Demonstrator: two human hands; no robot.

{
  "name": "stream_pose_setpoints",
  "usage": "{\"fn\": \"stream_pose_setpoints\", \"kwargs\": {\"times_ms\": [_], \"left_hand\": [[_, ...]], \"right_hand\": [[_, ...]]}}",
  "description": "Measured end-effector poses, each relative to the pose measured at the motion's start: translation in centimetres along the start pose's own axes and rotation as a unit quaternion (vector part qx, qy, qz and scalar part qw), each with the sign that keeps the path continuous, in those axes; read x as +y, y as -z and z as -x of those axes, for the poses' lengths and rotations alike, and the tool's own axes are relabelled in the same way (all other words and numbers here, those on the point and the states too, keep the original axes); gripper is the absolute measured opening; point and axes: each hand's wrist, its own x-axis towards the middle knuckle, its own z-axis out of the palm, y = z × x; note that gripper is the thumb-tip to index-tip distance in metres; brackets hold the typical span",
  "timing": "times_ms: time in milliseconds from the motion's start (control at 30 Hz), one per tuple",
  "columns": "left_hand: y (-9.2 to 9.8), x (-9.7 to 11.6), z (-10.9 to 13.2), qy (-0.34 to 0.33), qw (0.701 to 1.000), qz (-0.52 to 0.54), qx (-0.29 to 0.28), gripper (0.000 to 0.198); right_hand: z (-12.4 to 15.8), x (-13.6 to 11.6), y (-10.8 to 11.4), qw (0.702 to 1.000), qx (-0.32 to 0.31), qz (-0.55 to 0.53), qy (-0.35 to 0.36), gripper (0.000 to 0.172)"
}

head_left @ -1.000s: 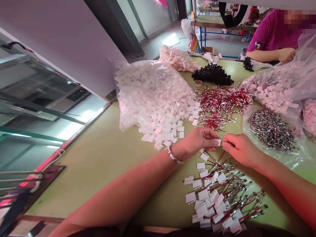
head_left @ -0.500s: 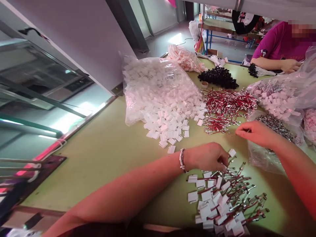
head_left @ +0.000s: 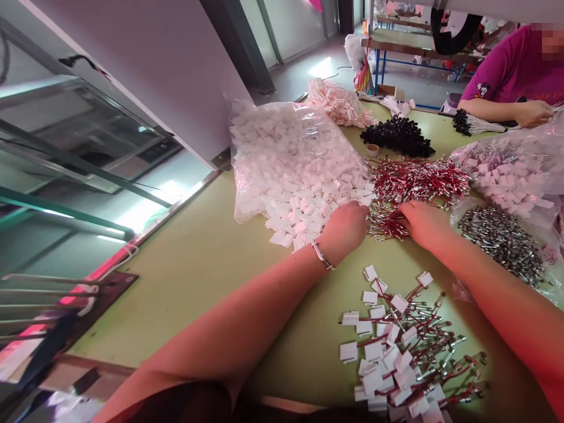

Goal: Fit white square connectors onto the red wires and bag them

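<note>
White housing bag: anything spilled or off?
Yes. The clear bag lies open on its side, and white housings lie spilled beyond its mouth on the green table, right where the left hand rests. Nothing looks damaged.

White housings spilled loose; red wires heaped, perhaps crimped.

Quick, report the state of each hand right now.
Left hand: fingers curled on the loose white housings; grip cannot be told.
Right hand: fingers down on the red wires; grip cannot be told.
</note>
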Motion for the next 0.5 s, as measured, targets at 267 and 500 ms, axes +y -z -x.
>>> {"fn": "stream_pose_setpoints", "kwargs": {"times_ms": [267,500], "left_hand": [[2.0,-0.8,-0.1,0.02,0.992,0.116,0.044,0.028],[2.5,-0.2,0.1,0.058,0.93,0.36,0.05,0.026]], "right_hand": [[0.8,-0.2,0.3,1.0,0.007,-0.005,0.024,0.023],[2.8,2.2,0.7,0.999,-0.006,-0.033,0.043,0.022]]}}
